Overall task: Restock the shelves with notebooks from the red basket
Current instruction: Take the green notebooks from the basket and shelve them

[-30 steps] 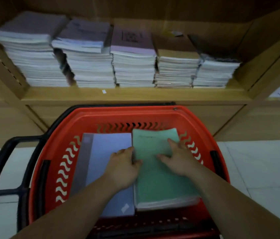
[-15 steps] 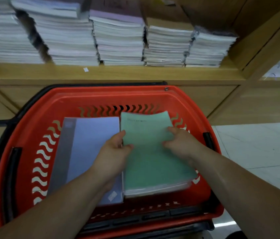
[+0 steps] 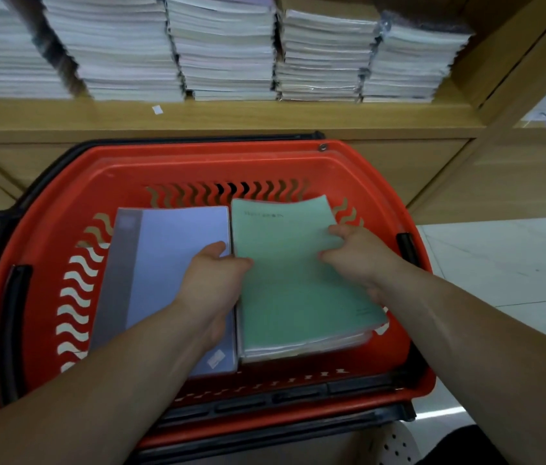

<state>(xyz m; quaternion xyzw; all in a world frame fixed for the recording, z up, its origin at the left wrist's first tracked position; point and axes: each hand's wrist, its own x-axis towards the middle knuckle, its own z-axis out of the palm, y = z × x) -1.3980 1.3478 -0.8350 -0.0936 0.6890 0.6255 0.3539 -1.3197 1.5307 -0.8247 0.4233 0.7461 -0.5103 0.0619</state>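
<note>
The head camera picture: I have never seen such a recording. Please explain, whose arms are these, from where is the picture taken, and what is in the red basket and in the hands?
There is no machine here. A person wears one camera on the head, looking forward and down, so the two bare arms are the person's own. The red basket stands in front of a wooden shelf that carries piles of notebooks. Inside the basket lie two stacks side by side: lilac notebooks and green notebooks. The left hand grips the green stack at its left edge and the right hand grips its right edge. The lilac stack is not held.
</note>
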